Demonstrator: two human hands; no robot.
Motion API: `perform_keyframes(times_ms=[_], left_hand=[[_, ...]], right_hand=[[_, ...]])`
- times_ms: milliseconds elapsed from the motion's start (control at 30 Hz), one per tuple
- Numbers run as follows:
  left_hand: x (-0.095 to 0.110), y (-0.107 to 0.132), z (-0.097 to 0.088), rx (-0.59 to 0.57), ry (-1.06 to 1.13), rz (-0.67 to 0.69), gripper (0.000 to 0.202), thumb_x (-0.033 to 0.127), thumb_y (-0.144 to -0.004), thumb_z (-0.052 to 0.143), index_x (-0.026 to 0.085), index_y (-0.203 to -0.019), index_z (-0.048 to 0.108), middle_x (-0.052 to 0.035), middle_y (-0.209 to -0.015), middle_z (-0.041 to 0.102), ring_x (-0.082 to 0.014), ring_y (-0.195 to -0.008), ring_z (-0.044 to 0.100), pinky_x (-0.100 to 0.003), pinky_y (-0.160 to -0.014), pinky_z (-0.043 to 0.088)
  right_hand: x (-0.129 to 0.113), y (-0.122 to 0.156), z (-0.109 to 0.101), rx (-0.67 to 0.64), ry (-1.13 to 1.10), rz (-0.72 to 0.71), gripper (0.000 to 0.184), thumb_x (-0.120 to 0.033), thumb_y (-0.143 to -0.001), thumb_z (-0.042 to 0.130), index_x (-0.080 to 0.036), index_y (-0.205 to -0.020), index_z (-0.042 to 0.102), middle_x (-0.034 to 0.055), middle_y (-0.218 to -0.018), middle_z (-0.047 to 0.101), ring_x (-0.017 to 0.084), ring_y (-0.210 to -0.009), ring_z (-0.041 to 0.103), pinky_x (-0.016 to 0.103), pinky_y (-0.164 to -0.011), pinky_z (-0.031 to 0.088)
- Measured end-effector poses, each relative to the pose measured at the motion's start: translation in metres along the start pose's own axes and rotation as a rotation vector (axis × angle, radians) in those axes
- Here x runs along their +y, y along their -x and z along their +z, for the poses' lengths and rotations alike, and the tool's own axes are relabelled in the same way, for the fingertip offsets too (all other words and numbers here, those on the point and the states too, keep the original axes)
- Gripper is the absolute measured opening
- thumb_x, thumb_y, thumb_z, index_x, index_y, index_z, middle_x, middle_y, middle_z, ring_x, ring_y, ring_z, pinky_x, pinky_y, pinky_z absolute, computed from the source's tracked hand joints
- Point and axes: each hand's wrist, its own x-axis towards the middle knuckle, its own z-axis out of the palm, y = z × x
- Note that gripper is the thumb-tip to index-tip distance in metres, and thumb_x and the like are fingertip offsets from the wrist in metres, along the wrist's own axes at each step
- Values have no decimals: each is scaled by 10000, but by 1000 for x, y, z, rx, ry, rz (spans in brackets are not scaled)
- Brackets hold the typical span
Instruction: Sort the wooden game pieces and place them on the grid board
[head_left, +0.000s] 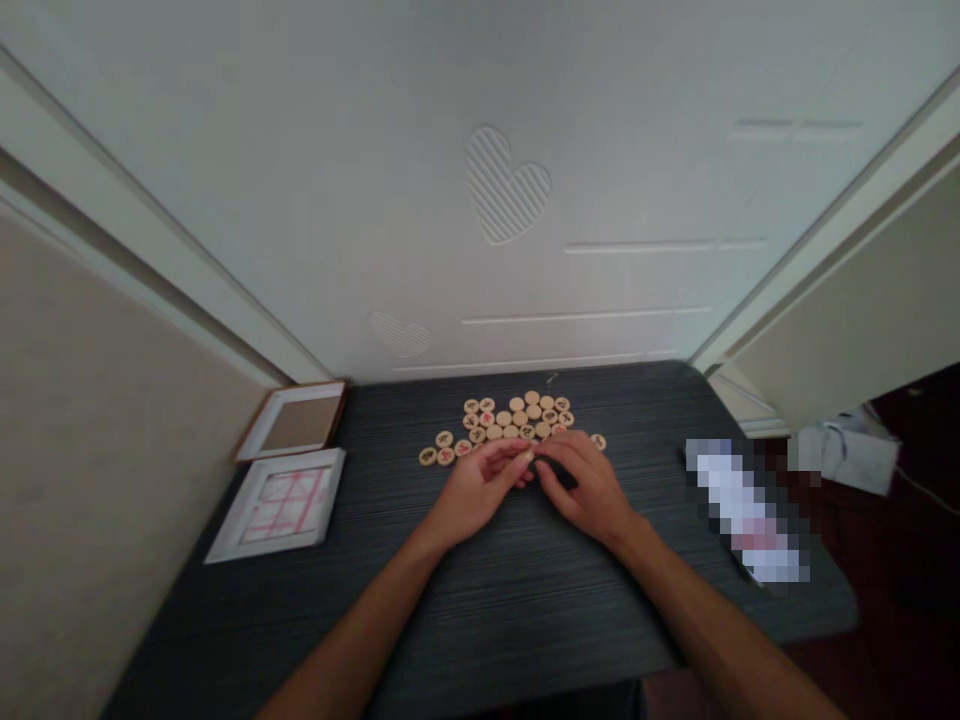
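My left hand (480,487) is closed, its thumb pressed toward curled fingers. My right hand (585,480) meets it at the fingertips, fingers bent and closed, with a gap of dark table showing between thumb and forefinger. Whatever lies at the joined fingertips is too small and covered to make out. Just beyond both hands spread round wooden Chinese chess pieces (504,419), packed together flat on the table. Some bear black or red characters; others show plain faces. One marked piece (427,457) lies at the left end, and another (598,441) sits right of my right hand. My hands hide part of the group.
The dark wood-grain table (405,630) meets a white panel (637,180) with heart reliefs at its back. On the left are a shallow box (339,415) with a brown edge and a white tray (225,535) with red lines inside. A blurred-out object (750,515) lies right.
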Motion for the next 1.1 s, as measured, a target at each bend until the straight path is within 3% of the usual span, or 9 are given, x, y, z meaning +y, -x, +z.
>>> perform_keyframes(times_ms=[233,467,767,1100], left_hand=[[-10,4,6,-2,156,-9,304,393,-882,722,159,-1070,674,-65,-987,744,-153,-839,690,-311,-853,567],[-10,5,4,-13,121,-15,284,397,-918,677,141,-1036,710,-75,-968,763,-162,-825,707,-314,-852,572],[-5,8,6,-33,70,-11,293,406,-933,651,150,-1052,727,-86,-997,782,-199,-888,740,-333,-890,565],[-5,8,9,-28,93,-17,295,406,-893,707,154,-1046,720,-81,-1008,766,-197,-938,715,-326,-913,537]], right_hand=[[2,2,4,-15,-4,-15,266,-168,-920,653,-256,-1171,642,60,-1048,721,224,-980,661,469,-975,522],[0,3,5,-41,-27,8,254,-176,-923,651,-253,-1165,641,61,-1061,725,225,-986,668,465,-970,518],[0,4,4,-87,-12,-13,398,-233,-895,698,-273,-1284,622,81,-1147,692,238,-1050,648,467,-988,508],[8,10,7,-87,-11,-11,352,-236,-911,691,-285,-1256,639,76,-1111,705,244,-1024,660,444,-913,551]])
